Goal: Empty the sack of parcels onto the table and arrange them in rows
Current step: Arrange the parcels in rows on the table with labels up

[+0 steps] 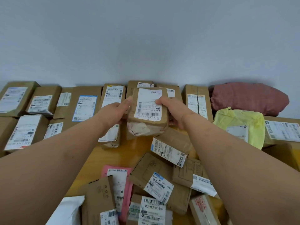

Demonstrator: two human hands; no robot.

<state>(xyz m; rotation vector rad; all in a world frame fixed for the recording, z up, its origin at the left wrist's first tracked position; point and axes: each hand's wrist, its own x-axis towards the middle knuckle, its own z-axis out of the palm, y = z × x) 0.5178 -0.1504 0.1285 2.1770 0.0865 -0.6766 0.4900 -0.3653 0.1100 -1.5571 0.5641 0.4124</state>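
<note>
Both arms reach out over the table (139, 143); the left hand (116, 109) and right hand (170, 109) clamp a small taped cardboard parcel (147, 111) between them, thumbs on its label face, fingers wrapped round the sides and largely hidden behind it. The parcel is held above the middle of the table, in front of the back row of boxes (84, 103) along the wall (146, 38); whether its far edge touches them, cannot tell. Risks, as judged: tape and torn label at its lower edge look loose and may snag or peel if it is dragged; setting it down blind could nudge the neighbouring boxes out of line or leave it riding on one; the forearms pass low over the unsorted heap (154, 184) near the body and may sweep a flat mailer off the near edge. Surface: yellowish wood, mostly covered, with one bare patch in the middle. A yellow plastic mailer (240, 122) and a reddish woven bundle (248, 98), possibly the sack, lie at far right. Wall plain pale grey; nothing else of the room shows.
</note>
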